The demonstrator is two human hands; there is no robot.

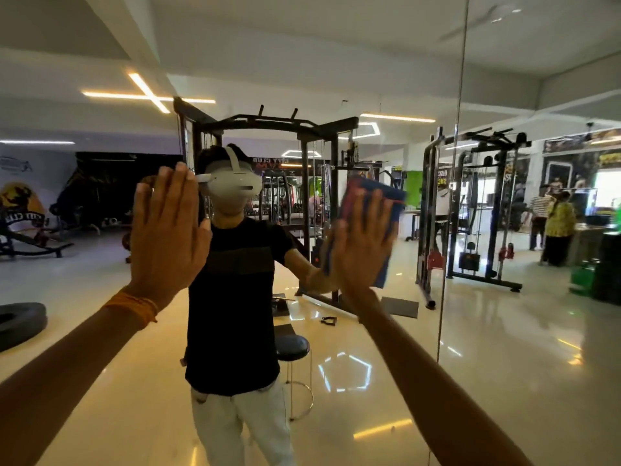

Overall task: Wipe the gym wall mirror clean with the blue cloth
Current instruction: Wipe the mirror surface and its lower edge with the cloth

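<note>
Mirror point(100, 331) glass filled the whole view, a vertical seam point(452, 230) running down it toward the right; at the left the left hand point(168, 230) lay flat against it, fingers straight and together, holding nothing, an orange thread band point(134, 306) at the wrist. Right of the reflected person, the right hand point(363, 243) pressed the blue cloth point(369, 190) flat to the glass with fingers spread; red showed on the cloth's upper edge.

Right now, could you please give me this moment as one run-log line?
right hand: presses blue cloth on mirror | left hand: flat, empty
</note>
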